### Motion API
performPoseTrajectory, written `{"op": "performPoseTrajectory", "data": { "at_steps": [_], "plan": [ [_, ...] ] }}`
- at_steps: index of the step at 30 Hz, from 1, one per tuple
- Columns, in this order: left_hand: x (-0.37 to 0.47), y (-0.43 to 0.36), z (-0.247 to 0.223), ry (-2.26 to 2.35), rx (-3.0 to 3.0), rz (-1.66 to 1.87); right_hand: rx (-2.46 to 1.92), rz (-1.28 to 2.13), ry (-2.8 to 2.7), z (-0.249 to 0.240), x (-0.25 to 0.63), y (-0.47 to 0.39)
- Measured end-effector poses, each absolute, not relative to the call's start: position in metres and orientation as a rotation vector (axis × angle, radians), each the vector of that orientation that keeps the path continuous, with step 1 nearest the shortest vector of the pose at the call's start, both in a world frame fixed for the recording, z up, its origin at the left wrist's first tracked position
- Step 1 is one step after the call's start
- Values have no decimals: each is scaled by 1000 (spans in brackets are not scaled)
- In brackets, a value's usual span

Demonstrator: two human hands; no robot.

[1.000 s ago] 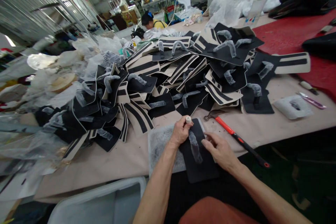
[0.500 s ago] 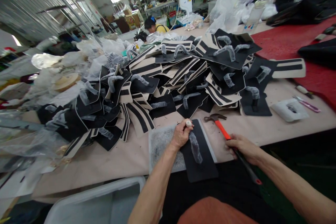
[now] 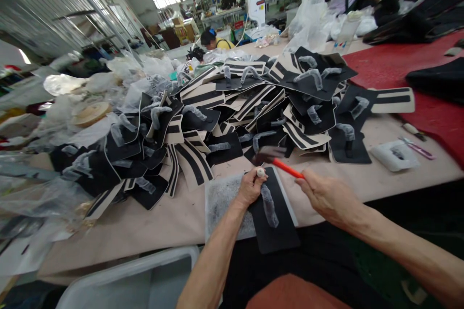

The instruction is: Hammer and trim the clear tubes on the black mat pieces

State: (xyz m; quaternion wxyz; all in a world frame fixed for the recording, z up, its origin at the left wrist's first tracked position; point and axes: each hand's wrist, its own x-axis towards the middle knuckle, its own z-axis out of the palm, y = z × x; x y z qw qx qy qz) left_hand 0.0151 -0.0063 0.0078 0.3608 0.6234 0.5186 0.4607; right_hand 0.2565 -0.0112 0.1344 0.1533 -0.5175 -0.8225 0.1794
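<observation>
My left hand (image 3: 251, 188) is closed round a punch (image 3: 260, 172); only its round white end shows, and its tip is hidden. Under that hand lies a black panel (image 3: 277, 236) with a plastic-wrapped handle (image 3: 268, 207) on it. The panel rests partly on a worn, speckled white board (image 3: 223, 207) and overhangs the table's front edge. In my right hand (image 3: 321, 193) is a claw hammer (image 3: 284, 168) with an orange shaft. Its blurred head hangs just above the punch, apart from it.
A large heap of black panels with striped beige backs (image 3: 195, 159) spreads behind the board. On the right lie a white wrapped block (image 3: 394, 156) and pink-handled scissors or snips (image 3: 418, 148). A clear plastic bin (image 3: 134, 275) stands below the front left edge. Co-workers sit farther back.
My right hand has lifted the hammer and brought it left, so its head is now over the punch. My left hand and the panel have stayed in place.
</observation>
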Motion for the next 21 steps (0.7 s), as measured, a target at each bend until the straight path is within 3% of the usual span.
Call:
{"op": "performPoseTrajectory", "data": {
  "at_steps": [3, 8, 13, 17, 21],
  "plan": [
    [15, -6, 7, 1327, 1571, 1210, -1474, 446, -2504, 138, 253, -8],
    [14, -6, 7, 1297, 1509, 1233, -1431, 325, -2223, 150, 247, -8],
    [14, -6, 7, 1313, 1521, 1214, -1450, 407, -2547, 141, 249, -6],
    [13, -6, 6, 1300, 1509, 1226, -1483, 431, -2344, 141, 248, -6],
    [12, -5, 7, 1322, 1565, 1193, -1508, 483, -2497, 135, 252, -7]
  ]
}}
